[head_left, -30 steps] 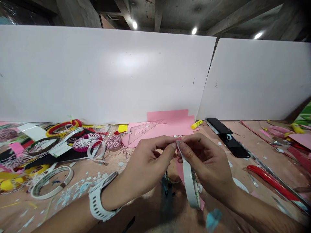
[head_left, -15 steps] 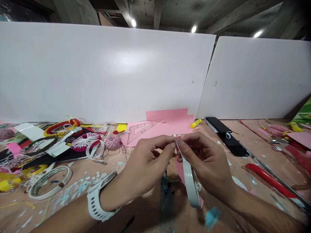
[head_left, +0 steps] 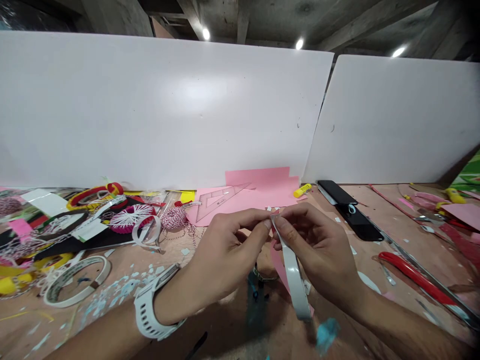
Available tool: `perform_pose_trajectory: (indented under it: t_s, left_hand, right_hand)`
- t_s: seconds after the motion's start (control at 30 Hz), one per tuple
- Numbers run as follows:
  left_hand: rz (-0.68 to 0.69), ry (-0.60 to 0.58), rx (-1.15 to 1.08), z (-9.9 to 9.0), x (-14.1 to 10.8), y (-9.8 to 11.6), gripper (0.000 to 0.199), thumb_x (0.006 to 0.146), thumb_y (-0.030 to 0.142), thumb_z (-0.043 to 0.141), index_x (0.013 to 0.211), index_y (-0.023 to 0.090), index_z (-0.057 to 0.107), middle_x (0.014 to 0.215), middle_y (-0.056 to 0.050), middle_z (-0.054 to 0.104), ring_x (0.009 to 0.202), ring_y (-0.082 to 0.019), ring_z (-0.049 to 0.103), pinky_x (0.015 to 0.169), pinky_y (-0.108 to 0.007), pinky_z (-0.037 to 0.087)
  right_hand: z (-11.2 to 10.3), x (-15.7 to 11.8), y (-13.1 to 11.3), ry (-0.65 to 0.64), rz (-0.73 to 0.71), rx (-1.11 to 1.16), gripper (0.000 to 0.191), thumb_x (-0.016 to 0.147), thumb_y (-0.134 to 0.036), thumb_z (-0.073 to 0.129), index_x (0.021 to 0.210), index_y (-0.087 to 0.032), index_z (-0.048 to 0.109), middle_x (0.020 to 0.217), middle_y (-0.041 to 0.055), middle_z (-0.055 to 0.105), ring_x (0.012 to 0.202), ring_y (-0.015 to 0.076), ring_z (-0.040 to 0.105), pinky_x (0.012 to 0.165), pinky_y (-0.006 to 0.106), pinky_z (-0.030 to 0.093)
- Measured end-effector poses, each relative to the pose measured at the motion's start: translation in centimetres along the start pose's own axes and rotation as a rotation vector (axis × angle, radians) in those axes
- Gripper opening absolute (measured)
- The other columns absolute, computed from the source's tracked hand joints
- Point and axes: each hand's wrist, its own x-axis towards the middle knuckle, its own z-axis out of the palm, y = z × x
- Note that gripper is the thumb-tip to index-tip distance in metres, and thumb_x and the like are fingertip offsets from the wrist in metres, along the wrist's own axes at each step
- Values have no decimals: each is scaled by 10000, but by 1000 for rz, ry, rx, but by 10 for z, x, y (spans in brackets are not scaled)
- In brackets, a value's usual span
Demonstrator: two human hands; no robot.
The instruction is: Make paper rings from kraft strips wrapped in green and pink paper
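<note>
My left hand (head_left: pixel 232 247), with a white watch on its wrist, pinches thumb against forefinger at the upper tip of a white tape strip (head_left: pixel 295 285). My right hand (head_left: pixel 318 245) pinches the same strip just beside that tip, and the fingertips of both hands nearly touch. From there the glossy strip hangs in a curve below my right hand. A pink paper strip (head_left: pixel 279 265) shows behind it; whether the two are stuck together along their length I cannot tell. The exact tip is partly covered by my fingers.
Behind the hands lie pink paper (head_left: pixel 262 187), a clear set square (head_left: pixel 221 202) and a yellow glue stick (head_left: pixel 302 190). Phones (head_left: pixel 360 222) and a red-handled tool (head_left: pixel 416 277) are on the right. Yarn (head_left: pixel 175 218) and a tape roll (head_left: pixel 77 282) lie left, among paper scraps.
Both hands keep their pinch in nearly the same place. The hanging white strip has shifted very slightly to the right.
</note>
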Motion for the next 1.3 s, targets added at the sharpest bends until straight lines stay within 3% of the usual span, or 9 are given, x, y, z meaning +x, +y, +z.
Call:
perform_pose_trajectory:
  t_s: [1.3]
  left_hand:
    - [91, -26, 149, 1, -5, 0, 250, 1012, 264, 590, 1214, 294, 734, 1103, 20, 782, 894, -118, 718, 774, -219, 598]
  right_hand:
    - [2, 1, 3, 3, 74, 124, 192, 913, -416, 747, 951, -249, 660, 905, 22, 704, 810, 178, 676, 727, 322, 555]
